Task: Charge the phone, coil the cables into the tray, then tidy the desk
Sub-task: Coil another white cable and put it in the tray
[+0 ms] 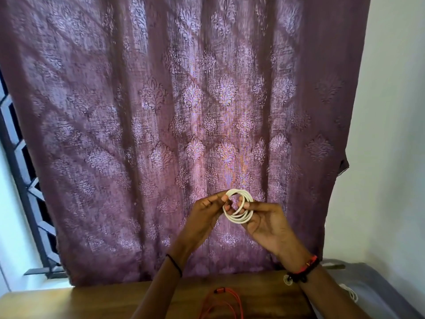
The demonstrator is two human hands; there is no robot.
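Observation:
A white cable (pixel 239 218) is wound into a small coil of several loops, held up in the air in front of the curtain. My left hand (pixel 204 216) pinches the coil's left side with thumb and fingers. My right hand (pixel 266 225) holds the coil's right and lower side, fingers curled around the loops. A red-orange cable (pixel 226 300) lies loose on the wooden desk (pixel 92 302) below my arms. No phone or tray is in view.
A purple patterned curtain (pixel 184 111) hangs right behind the desk. A window grille (pixel 27 180) shows at the left, a white wall at the right. A grey surface (pixel 377 291) with a white cord (pixel 350 293) lies right of the desk.

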